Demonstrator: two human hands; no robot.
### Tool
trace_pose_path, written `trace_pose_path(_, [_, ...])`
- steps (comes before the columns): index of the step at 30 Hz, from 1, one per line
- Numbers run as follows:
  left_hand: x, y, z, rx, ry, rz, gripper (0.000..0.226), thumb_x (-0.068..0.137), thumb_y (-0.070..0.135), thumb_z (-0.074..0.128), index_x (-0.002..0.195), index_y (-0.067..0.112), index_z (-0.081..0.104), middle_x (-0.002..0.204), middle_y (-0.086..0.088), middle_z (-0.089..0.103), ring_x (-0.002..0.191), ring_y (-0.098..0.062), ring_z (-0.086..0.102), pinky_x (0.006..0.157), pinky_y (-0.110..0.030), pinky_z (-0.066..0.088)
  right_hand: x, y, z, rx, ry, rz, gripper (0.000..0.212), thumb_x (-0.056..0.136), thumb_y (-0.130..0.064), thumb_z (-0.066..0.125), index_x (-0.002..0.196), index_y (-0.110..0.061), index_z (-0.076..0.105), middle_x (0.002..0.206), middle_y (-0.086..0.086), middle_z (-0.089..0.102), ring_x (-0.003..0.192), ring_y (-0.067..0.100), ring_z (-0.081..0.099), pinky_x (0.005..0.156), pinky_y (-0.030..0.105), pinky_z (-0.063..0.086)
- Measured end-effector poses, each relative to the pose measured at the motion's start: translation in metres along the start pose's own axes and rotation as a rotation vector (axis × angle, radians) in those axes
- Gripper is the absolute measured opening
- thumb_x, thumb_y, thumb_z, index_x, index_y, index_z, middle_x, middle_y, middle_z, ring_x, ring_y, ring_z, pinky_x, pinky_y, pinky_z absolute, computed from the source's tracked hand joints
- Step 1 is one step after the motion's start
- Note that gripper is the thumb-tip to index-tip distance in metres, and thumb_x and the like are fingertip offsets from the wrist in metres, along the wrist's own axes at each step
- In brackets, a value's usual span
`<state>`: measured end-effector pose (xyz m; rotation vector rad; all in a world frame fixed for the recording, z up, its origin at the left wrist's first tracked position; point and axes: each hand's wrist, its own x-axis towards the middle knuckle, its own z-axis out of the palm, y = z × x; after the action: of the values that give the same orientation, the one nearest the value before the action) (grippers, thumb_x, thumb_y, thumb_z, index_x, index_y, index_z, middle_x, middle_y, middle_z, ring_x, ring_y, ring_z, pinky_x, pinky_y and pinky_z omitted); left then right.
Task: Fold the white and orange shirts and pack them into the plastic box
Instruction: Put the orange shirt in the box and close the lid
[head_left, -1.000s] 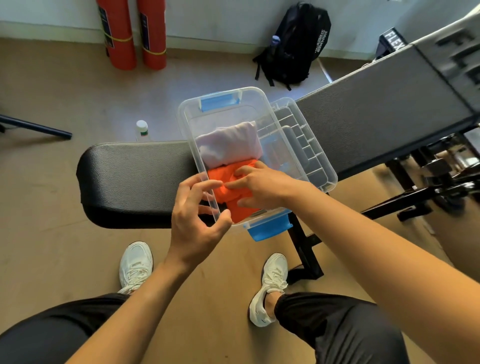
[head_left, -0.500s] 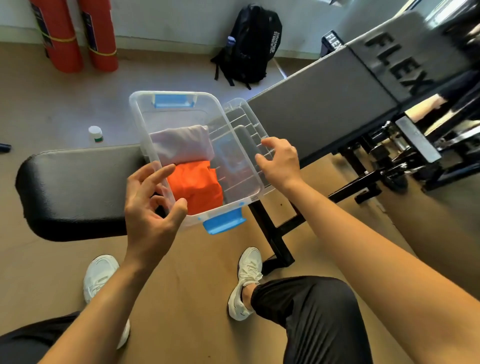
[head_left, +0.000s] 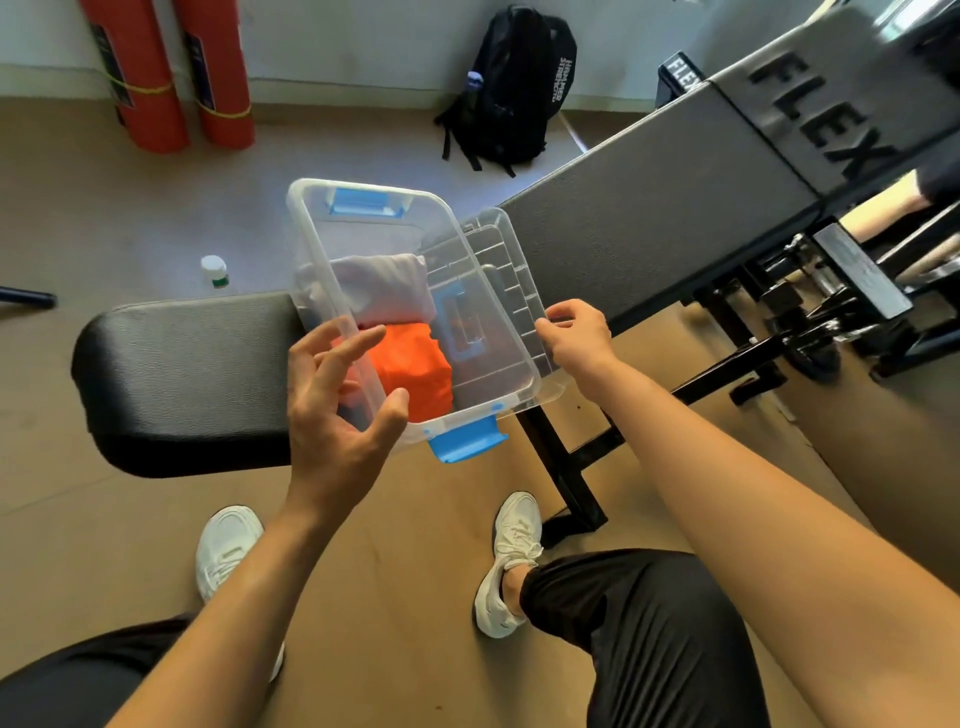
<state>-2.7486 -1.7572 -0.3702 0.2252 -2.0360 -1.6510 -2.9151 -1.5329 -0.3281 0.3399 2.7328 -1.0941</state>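
- We find both shirts, white shirt (head_left: 387, 288) and orange shirt (head_left: 413, 371), folded inside the box (head_left: 311, 249) on the table (head_left: 182, 374).
- Right hand (head_left: 574, 338) pinches the lid (head_left: 511, 270) beside the box; left hand (head_left: 332, 410) is open, empty.
- Lid judged light, stiff, slippery: grip its edges.

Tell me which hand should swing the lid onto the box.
Right. The right hand already pinches the edge of the clear lid, which leans against the plastic box. The left hand hovers open at the near-left wall, away from the lid.
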Motion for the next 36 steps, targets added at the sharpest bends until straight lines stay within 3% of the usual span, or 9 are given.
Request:
trace_pose_path(9, [0.001, 0.001, -0.005, -0.008, -0.003, -0.008, 0.052, 0.081, 0.034, 0.066, 0.13, 0.015, 0.064, 0.143, -0.01, 0.045, 0.128, -0.026, 0.053, 0.095, -0.045, 0.056, -0.024, -0.013, -0.011, 0.347, -0.265, 0.048, 0.031, 0.1, -0.024, 0.06, 0.128, -0.013, 0.062, 0.119, 0.005, 0.07, 0.112, 0.023, 0.066, 0.098, 0.04, 0.054])
trace_pose_path(11, [0.002, 0.0, -0.005, -0.008, -0.02, 0.003, 0.052, 0.081, 0.034, 0.066, 0.13, 0.016, 0.064, 0.142, -0.01, 0.045, 0.122, -0.033, 0.056, 0.092, -0.043, 0.055, -0.03, -0.017, -0.01, 0.435, -0.206, 0.033, 0.027, 0.098, -0.023, 0.063, 0.123, -0.013, 0.066, 0.115, 0.005, 0.071, 0.109, 0.02, 0.066, 0.096, 0.037, 0.055])
trace_pose_path(15, [-0.001, 0.0, -0.003, -0.004, -0.038, 0.02, 0.053, 0.081, 0.035, 0.064, 0.131, 0.017, 0.063, 0.142, -0.01, 0.045, 0.128, -0.028, 0.053, 0.098, -0.037, 0.053, -0.05, -0.029, -0.01, 0.447, 0.015, -0.138, 0.024, 0.096, -0.023, 0.066, 0.117, -0.013, 0.068, 0.102, 0.0, 0.073, 0.084, 0.006, 0.07, 0.063, 0.018, 0.056])
trace_pose_path(19, [0.001, 0.001, -0.001, -0.011, -0.062, 0.004, 0.054, 0.081, 0.039, 0.066, 0.132, 0.022, 0.062, 0.143, -0.008, 0.046, 0.134, -0.024, 0.049, 0.102, -0.043, 0.05, -0.073, -0.035, -0.016, 0.364, 0.233, -0.317, 0.023, 0.094, -0.023, 0.07, 0.115, -0.015, 0.069, 0.094, -0.004, 0.073, 0.082, 0.006, 0.071, 0.071, 0.026, 0.061])
trace_pose_path(25, [-0.005, -0.006, 0.007, 0.111, -0.202, 0.115, 0.06, 0.08, 0.049, 0.074, 0.135, 0.034, 0.058, 0.147, -0.001, 0.041, 0.132, -0.024, 0.046, 0.098, -0.054, 0.052, -0.108, -0.046, -0.02, 0.224, 0.328, -0.455, 0.032, 0.09, -0.031, 0.073, 0.12, -0.019, 0.07, 0.092, -0.003, 0.073, 0.079, 0.011, 0.07, 0.073, 0.031, 0.062])
trace_pose_path(29, [-0.004, -0.005, 0.002, 0.067, -0.227, 0.119, 0.071, 0.078, 0.048, 0.074, 0.144, 0.032, 0.052, 0.15, 0.0, 0.041, 0.135, -0.023, 0.046, 0.098, -0.051, 0.053, -0.12, -0.042, -0.009, 0.129, 0.26, -0.449, 0.037, 0.085, -0.032, 0.079, 0.118, -0.019, 0.071, 0.09, -0.001, 0.072, 0.075, 0.011, 0.067, 0.073, 0.035, 0.061])
trace_pose_path(31, [-0.006, -0.004, 0.0, 0.026, -0.234, 0.115, 0.083, 0.076, 0.045, 0.075, 0.15, 0.022, 0.044, 0.149, 0.0, 0.045, 0.13, -0.022, 0.05, 0.096, -0.041, 0.054, -0.124, -0.039, 0.001, 0.1, 0.19, -0.429, 0.045, 0.081, -0.035, 0.082, 0.122, -0.02, 0.071, 0.094, -0.001, 0.071, 0.072, 0.011, 0.064, 0.072, 0.036, 0.059])
trace_pose_path(34, [-0.005, -0.005, -0.003, 0.017, -0.232, 0.092, 0.092, 0.075, 0.046, 0.076, 0.154, 0.017, 0.038, 0.145, -0.002, 0.048, 0.121, -0.021, 0.056, 0.093, -0.032, 0.054, -0.135, -0.04, 0.02, 0.027, 0.077, -0.48, 0.047, 0.081, -0.028, 0.083, 0.125, -0.021, 0.069, 0.099, -0.004, 0.07, 0.07, 0.002, 0.059, 0.068, 0.014, 0.05])
trace_pose_path(36, [-0.005, -0.006, -0.004, 0.01, -0.227, 0.077, 0.094, 0.075, 0.046, 0.078, 0.154, 0.015, 0.037, 0.14, -0.003, 0.05, 0.115, -0.018, 0.058, 0.092, -0.03, 0.054, -0.144, -0.041, 0.031, 0.019, -0.007, -0.507, 0.047, 0.083, -0.025, 0.081, 0.128, -0.02, 0.067, 0.104, -0.005, 0.071, 0.081, 0.002, 0.062, 0.07, 0.01, 0.048])
